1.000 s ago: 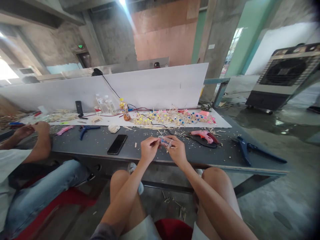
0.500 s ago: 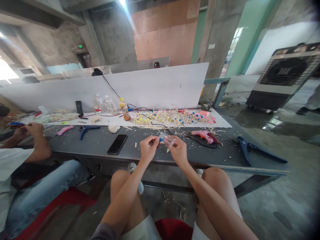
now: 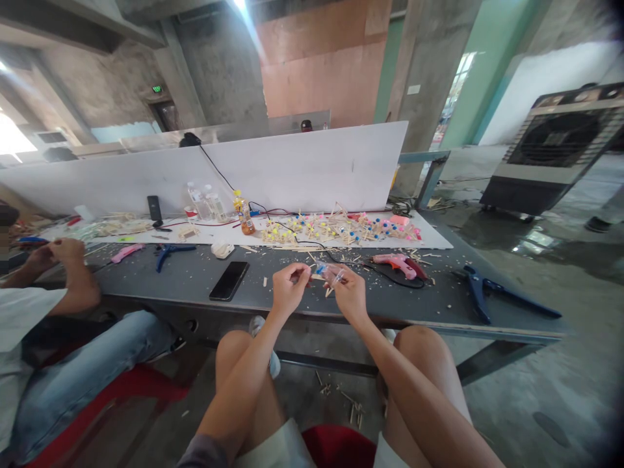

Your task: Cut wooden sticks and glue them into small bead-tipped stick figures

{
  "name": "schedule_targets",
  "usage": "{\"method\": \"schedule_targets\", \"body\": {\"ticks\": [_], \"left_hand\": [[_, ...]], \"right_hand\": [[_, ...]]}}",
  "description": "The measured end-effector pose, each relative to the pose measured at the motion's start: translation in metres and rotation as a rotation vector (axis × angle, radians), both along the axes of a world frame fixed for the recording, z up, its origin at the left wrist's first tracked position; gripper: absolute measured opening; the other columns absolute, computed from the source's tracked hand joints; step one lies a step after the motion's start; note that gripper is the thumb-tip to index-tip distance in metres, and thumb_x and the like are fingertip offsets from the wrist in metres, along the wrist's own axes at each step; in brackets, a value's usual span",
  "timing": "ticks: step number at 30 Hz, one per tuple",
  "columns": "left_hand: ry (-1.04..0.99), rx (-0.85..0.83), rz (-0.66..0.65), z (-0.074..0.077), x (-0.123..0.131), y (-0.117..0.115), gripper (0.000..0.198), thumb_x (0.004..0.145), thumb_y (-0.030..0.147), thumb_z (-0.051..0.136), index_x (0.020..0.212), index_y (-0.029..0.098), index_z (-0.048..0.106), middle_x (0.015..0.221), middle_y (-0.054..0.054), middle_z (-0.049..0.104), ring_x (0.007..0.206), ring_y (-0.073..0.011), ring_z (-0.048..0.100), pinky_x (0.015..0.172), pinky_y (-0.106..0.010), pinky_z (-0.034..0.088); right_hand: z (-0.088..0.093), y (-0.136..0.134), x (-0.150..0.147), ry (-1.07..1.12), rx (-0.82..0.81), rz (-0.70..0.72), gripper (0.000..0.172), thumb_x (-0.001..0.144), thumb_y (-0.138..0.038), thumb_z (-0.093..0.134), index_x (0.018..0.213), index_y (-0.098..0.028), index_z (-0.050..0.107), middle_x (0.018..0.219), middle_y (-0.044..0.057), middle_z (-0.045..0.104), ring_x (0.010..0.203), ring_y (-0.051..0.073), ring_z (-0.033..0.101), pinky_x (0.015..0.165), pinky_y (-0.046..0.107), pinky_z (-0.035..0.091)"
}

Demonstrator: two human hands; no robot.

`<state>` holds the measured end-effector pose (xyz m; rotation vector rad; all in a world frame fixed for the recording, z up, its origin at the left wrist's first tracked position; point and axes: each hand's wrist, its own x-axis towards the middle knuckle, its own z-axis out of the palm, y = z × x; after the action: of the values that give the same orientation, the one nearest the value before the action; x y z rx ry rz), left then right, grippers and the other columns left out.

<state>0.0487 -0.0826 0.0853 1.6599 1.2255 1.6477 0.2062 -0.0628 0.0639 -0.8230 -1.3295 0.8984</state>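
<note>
My right hand [image 3: 351,294] is closed on a small clear plastic bag [image 3: 329,272] with something blue at its left end. My left hand [image 3: 288,287] is pinched just left of the bag. What lies between its fingertips is too small to make out. Below the bag, a few thin wooden sticks [image 3: 329,292] show near my right fingers. Both hands are above the front edge of the dark table [image 3: 185,281]. Behind them, many small stick pieces with yellow, blue and pink bits [image 3: 341,229] cover a white board.
A black phone [image 3: 229,281] lies left of my hands. To the right are a pink glue gun [image 3: 397,263] with its cord and a blue cutter [image 3: 478,292]. Bottles [image 3: 244,214] stand at the back before a white partition [image 3: 302,170]. A co-worker's hands [image 3: 68,252] are at far left.
The blue end of the plastic bag has come away from my left fingertips, leaving a small gap. The bag now sits flatter in my right hand.
</note>
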Motion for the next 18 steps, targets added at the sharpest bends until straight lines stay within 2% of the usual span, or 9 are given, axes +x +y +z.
{"method": "schedule_targets", "body": {"ticks": [2, 4, 8, 14, 18], "left_hand": [[-0.072, -0.030, -0.005, 0.0004, -0.0028, 0.0022, 0.029, 0.085, 0.045, 0.065, 0.082, 0.017, 0.067, 0.074, -0.005, 0.070, 0.063, -0.0176, 0.068, 0.054, -0.026, 0.057], [-0.116, -0.086, -0.063, 0.0005, -0.0039, 0.0034, 0.030, 0.084, 0.046, 0.067, 0.086, 0.016, 0.067, 0.077, -0.006, 0.071, 0.062, -0.0178, 0.068, 0.052, -0.026, 0.057], [-0.092, -0.153, -0.155, -0.0006, 0.0001, 0.0024, 0.030, 0.081, 0.045, 0.070, 0.085, 0.015, 0.070, 0.067, -0.004, 0.069, 0.057, -0.0173, 0.065, 0.051, -0.028, 0.057], [-0.178, -0.123, -0.071, -0.0044, 0.0007, 0.0050, 0.027, 0.080, 0.043, 0.071, 0.077, 0.016, 0.068, 0.064, -0.002, 0.067, 0.054, -0.0163, 0.064, 0.048, -0.026, 0.053], [-0.208, -0.103, -0.037, -0.0037, 0.0001, 0.0062, 0.027, 0.081, 0.043, 0.070, 0.078, 0.016, 0.067, 0.062, -0.002, 0.067, 0.054, -0.0159, 0.064, 0.049, -0.026, 0.054]], "right_hand": [[0.0000, 0.0026, 0.0016, 0.020, -0.028, 0.004, 0.030, 0.084, -0.044, 0.066, 0.094, -0.019, 0.080, 0.108, 0.010, 0.072, 0.078, 0.020, 0.067, 0.062, 0.030, 0.058], [0.0002, 0.0042, 0.0027, 0.004, -0.036, 0.047, 0.032, 0.083, -0.045, 0.066, 0.095, -0.019, 0.080, 0.110, 0.010, 0.072, 0.079, 0.021, 0.068, 0.061, 0.029, 0.058], [-0.0005, 0.0035, 0.0012, -0.037, -0.025, 0.093, 0.029, 0.082, -0.043, 0.069, 0.095, -0.019, 0.080, 0.110, 0.010, 0.073, 0.077, 0.020, 0.068, 0.061, 0.029, 0.056], [-0.0029, 0.0038, -0.0003, -0.045, -0.064, 0.027, 0.028, 0.082, -0.041, 0.068, 0.095, -0.020, 0.080, 0.108, 0.010, 0.073, 0.070, 0.018, 0.066, 0.058, 0.029, 0.056], [-0.0023, 0.0064, 0.0013, -0.078, -0.071, 0.085, 0.030, 0.083, -0.042, 0.067, 0.096, -0.020, 0.080, 0.107, 0.009, 0.073, 0.070, 0.018, 0.066, 0.057, 0.028, 0.057]]}}
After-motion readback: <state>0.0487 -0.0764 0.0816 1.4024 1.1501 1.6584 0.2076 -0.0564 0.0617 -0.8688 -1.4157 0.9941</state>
